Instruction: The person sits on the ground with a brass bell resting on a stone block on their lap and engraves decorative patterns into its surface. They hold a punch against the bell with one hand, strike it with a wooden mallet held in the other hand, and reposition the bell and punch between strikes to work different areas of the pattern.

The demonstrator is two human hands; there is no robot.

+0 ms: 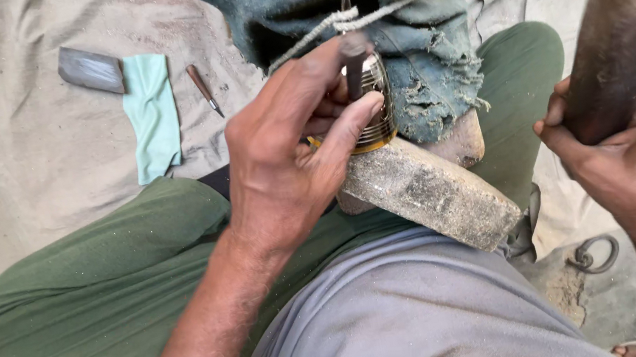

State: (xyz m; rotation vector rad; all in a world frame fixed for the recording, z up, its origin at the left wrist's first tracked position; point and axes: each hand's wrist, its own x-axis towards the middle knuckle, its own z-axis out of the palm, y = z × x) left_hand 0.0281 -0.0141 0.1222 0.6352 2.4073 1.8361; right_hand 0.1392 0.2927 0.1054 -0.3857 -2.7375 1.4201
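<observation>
The person sits cross-legged on the ground in green trousers (95,285). The left hand (292,153) is closed around a short dark punch (355,65), thumb and fingers wrapped about its shaft, with the tip set against a ribbed brass piece (377,108). That piece rests on top of a grey stone block (432,194), which lies tilted across the lap, and it sits against a torn blue-green cloth bundle (395,19) bound with cord (343,21).

The right hand (618,145) is clenched tight on a thick wooden mallet (626,15), raised at the right and blurred, well apart from the punch.

On the pale sheet (25,124) behind lie a flat grey bar (90,69), a folded mint cloth (153,116) touching it, and a small wooden-handled tool (203,88) just beside the cloth. A metal ring (596,254) lies on the ground near the right knee.
</observation>
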